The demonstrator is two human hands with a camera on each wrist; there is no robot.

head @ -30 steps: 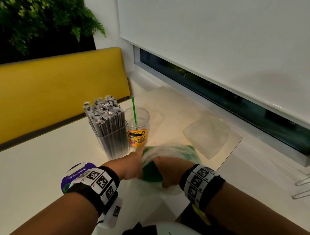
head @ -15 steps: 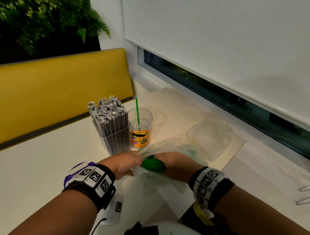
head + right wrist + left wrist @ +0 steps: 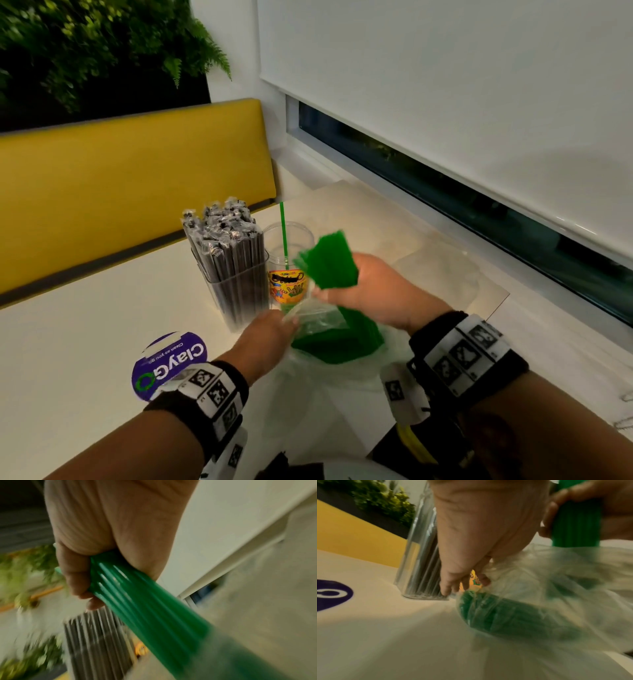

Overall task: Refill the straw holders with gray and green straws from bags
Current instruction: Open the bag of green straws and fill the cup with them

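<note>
— Starting at the bottom of the frame: what are the hands doing?

— At lower centre of the head view the left hand (image 3: 270, 334) has its grip pinched on the mouth of the clear plastic bag (image 3: 318, 383), which lies on the pale surface (image 3: 68, 342). More green straws show through the film in the left wrist view. Just above it, the right hand (image 3: 373, 291) has its grip clamped round a bundle of green straws (image 3: 325, 263); the upper end sticks up free, and the lower end still reaches down into the bag.

— And the holders?

— Just beyond the hands, at centre frame, a clear round cup (image 3: 289, 263) with a bright label holds one green straw (image 3: 283, 233). Touching or just beside it on the left stands a square clear holder (image 3: 236, 291) packed with gray wrapped straws (image 3: 222, 233). At right, nearer the window, a second clear bag (image 3: 442, 270) lies flat.

— So which step is this?

— I'd judge the gray holder is filled and the green refill is under way. The next move calls for drawing the bundle fully clear of the bag, turning it upright over the cup, and lowering it in without tipping the light cup or snagging the lone straw.
</note>
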